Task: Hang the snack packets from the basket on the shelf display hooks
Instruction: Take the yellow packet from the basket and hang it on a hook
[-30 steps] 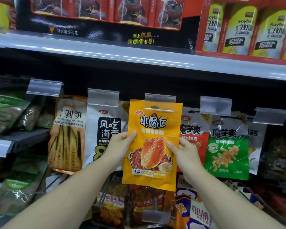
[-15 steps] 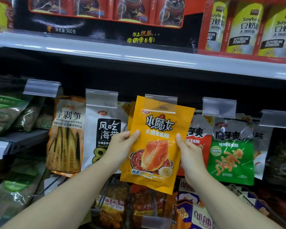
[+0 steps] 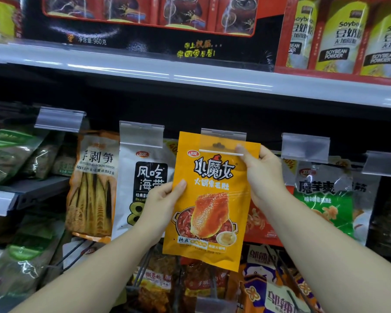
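Observation:
An orange snack packet (image 3: 209, 206) is held upright in front of the hook row, its top edge behind a clear price-tag holder (image 3: 223, 142) on the middle display hook. The packet's hang hole shows through that clear holder. My left hand (image 3: 161, 203) grips the packet's left edge at mid height, thumb on the front. My right hand (image 3: 261, 171) pinches the upper right corner, a fingertip up by the tag holder. The basket is out of view.
Neighbouring hooks carry a white seaweed packet (image 3: 142, 186), a bamboo shoot packet (image 3: 93, 186) and a green packet (image 3: 325, 199). A grey shelf edge (image 3: 190, 80) runs above, with boxes and soybean powder packs (image 3: 341, 37) on it. More packets hang on lower hooks (image 3: 158, 279).
The packet has straightened from a tilt and risen behind the tag holder. My right hand slid from the packet's right edge up to its top right corner.

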Demonstrator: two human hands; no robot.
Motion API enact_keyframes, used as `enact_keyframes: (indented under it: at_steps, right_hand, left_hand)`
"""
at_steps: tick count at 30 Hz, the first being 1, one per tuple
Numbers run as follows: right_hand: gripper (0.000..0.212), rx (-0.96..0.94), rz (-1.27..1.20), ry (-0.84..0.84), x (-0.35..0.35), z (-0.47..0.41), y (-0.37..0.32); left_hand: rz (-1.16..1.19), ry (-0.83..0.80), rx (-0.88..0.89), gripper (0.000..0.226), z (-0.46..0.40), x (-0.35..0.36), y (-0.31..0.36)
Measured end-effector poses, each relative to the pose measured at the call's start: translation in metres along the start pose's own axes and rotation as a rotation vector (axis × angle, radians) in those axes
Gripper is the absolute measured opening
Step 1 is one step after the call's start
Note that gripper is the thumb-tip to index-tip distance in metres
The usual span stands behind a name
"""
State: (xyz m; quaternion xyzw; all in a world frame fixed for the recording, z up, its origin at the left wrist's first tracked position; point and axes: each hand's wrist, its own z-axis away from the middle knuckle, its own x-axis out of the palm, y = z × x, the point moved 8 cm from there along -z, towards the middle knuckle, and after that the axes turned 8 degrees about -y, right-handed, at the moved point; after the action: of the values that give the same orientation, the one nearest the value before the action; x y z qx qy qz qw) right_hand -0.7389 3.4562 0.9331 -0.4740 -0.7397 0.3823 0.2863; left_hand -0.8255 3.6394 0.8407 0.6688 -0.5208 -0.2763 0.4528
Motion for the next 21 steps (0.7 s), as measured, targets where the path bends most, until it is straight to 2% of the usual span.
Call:
enact_keyframes:
  at_steps: [5, 15, 21]
  right_hand:
    - [0.017, 0.024, 0.060, 0.041, 0.002, 0.000, 0.003]
    - [0.013, 0.098, 0.095, 0.088, 0.000, -0.004, 0.020]
    - [0.020, 0.125, 0.138, 0.100, 0.001, -0.025, 0.039]
  left_hand:
    - [-0.020, -0.013, -0.009, 0.026, -0.001, -0.001, 0.000]
    - [-0.041, -0.016, -0.048, 0.025, -0.006, -0.004, -0.016]
    - [-0.048, 0.019, -0.082, 0.028, -0.019, -0.004, -0.028]
